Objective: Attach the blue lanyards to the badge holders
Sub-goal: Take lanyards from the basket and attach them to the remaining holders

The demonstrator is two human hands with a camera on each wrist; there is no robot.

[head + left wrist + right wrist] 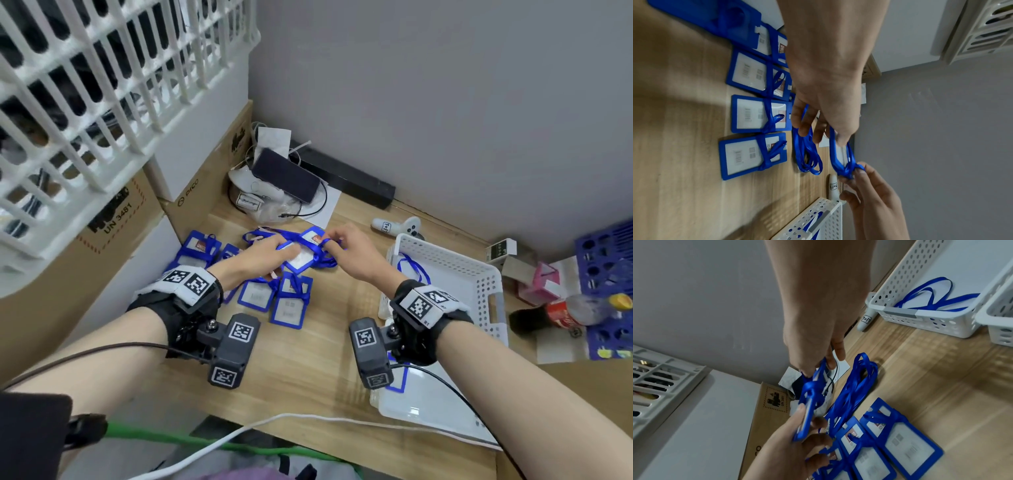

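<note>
My left hand (pixel 274 251) (pixel 824 129) (pixel 807 426) grips a blue badge holder (pixel 301 255) (pixel 838 155) (pixel 807 415) by its lower end, a little above the wooden table (pixel 308 359). My right hand (pixel 337 245) (pixel 818 366) (pixel 855 173) pinches the blue lanyard (pixel 320 255) (pixel 851 170) (pixel 813 382) wound round the holder's top. More lanyard loops (pixel 807 154) (pixel 855 386) lie on the table beside it. Several badge holders (pixel 291 301) (pixel 754 112) (pixel 890 443) with lanyards tied round them lie flat below my hands.
A white perforated basket (pixel 493 274) (pixel 906 318) at the right holds one blue lanyard (pixel 411 267) (pixel 931 295). A white controller (pixel 397 224), a phone on a cable pile (pixel 287 174), cardboard boxes (pixel 212 178) at left, a cola bottle (pixel 561 315).
</note>
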